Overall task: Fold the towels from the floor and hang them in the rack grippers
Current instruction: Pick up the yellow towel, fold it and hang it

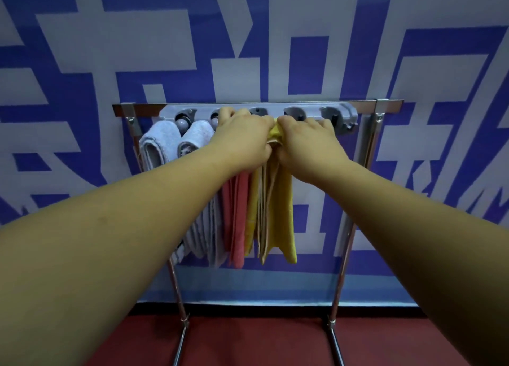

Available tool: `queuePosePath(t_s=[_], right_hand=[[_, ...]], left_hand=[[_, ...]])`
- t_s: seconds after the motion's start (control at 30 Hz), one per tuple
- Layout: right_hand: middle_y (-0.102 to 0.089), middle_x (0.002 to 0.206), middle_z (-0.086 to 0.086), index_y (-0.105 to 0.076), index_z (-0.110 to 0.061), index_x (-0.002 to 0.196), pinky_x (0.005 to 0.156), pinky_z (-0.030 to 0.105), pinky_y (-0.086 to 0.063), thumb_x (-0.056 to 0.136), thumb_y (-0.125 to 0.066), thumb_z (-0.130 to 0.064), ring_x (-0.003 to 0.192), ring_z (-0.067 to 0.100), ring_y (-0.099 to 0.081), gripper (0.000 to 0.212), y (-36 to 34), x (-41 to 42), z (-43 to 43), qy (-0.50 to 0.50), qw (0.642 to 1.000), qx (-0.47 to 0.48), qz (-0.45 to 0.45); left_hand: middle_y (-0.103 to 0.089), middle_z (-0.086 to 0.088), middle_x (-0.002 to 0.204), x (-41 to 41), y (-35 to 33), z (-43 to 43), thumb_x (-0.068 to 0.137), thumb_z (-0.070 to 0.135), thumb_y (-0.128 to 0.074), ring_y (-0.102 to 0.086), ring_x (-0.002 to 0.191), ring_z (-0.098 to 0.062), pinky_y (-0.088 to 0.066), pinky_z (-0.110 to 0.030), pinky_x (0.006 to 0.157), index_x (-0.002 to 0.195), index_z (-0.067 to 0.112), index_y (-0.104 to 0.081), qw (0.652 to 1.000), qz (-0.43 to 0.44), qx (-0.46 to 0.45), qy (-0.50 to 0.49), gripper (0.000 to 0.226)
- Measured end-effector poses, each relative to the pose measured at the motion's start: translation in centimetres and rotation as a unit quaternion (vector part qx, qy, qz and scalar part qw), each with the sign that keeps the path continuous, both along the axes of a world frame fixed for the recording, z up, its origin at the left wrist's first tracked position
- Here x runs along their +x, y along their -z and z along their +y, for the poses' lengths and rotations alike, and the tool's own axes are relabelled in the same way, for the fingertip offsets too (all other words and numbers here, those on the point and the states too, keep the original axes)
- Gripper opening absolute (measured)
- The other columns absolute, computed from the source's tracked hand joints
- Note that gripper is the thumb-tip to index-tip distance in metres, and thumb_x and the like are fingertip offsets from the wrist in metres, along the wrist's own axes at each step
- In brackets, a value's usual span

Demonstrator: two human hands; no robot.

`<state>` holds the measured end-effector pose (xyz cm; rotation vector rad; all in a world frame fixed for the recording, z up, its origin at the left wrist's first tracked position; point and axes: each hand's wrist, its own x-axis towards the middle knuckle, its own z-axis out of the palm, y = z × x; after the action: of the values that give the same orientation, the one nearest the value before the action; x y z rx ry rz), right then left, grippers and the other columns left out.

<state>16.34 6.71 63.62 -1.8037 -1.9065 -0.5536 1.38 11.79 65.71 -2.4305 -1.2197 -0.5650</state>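
While its fold apparently needs pushing in, left hand (245, 137): pinches the bunched top of the folded yellow cloth towel (279, 200).
Right hand (311, 142): curled, pinching the same fold, likely steadying it.
Towel's place: middle slot of the grey plastic gripper bar (341, 115), hanging beside the pink cloth towel (237, 214).

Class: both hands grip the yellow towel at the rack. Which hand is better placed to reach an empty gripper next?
Right, probably. Both grip the yellow towel, but the right hand lies below the two empty grippers at the right end of the rack; the left hand sits by the white towels.
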Motion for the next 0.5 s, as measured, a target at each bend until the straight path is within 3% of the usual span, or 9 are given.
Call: queuePosePath(t_s=[0.13,0.23,0.33,0.5], right_hand=[[-0.072,0.106,0.008,-0.059,-0.021,0.128,0.095,0.046,-0.041,0.093,-0.048,-0.015,0.099,0.037,-0.065,0.036,-0.3,-0.2,-0.4,0.005,0.998,0.008,0.059],[-0.07,0.117,0.011,-0.054,-0.022,0.138,0.081,0.049,-0.057,0.096,-0.048,-0.009,0.1,0.036,-0.067,0.044,-0.3,-0.4,-1.2,-0.01,0.993,-0.03,0.111],[-0.068,0.125,0.012,-0.05,-0.023,0.146,0.082,0.051,-0.06,0.099,-0.048,-0.011,0.105,0.036,-0.067,0.049,-0.4,-0.4,-1.4,-0.006,0.993,-0.038,0.114],[-0.067,0.11,0.01,-0.034,-0.024,0.157,0.074,0.05,-0.06,0.101,-0.045,-0.01,0.089,0.032,-0.066,0.059,0.5,-0.2,-1.8,0.005,0.993,-0.068,0.094]], left_hand=[[-0.061,0.006,0.089,-0.7,-0.8,0.4,0.103,0.032,-0.046,-0.046,0.098,-0.024,-0.027,-0.044,0.096,0.098,0.031,-0.062,1.0,0.017,-0.008,0.008,0.017],[-0.064,0.004,0.093,-0.7,-0.4,0.2,0.1,0.03,-0.046,-0.047,0.098,-0.024,-0.029,-0.045,0.096,0.097,0.031,-0.06,1.0,0.027,0.002,0.002,0.014],[-0.064,0.002,0.094,-0.5,0.0,-0.3,0.097,0.029,-0.049,-0.052,0.104,-0.027,-0.034,-0.048,0.099,0.098,0.028,-0.061,0.999,0.028,0.023,-0.012,0.013],[-0.068,0.003,0.101,-0.7,0.6,-0.6,0.101,0.037,-0.049,-0.05,0.107,-0.028,-0.034,-0.049,0.099,0.11,0.031,-0.062,1.0,0.003,0.005,-0.005,0.017]])
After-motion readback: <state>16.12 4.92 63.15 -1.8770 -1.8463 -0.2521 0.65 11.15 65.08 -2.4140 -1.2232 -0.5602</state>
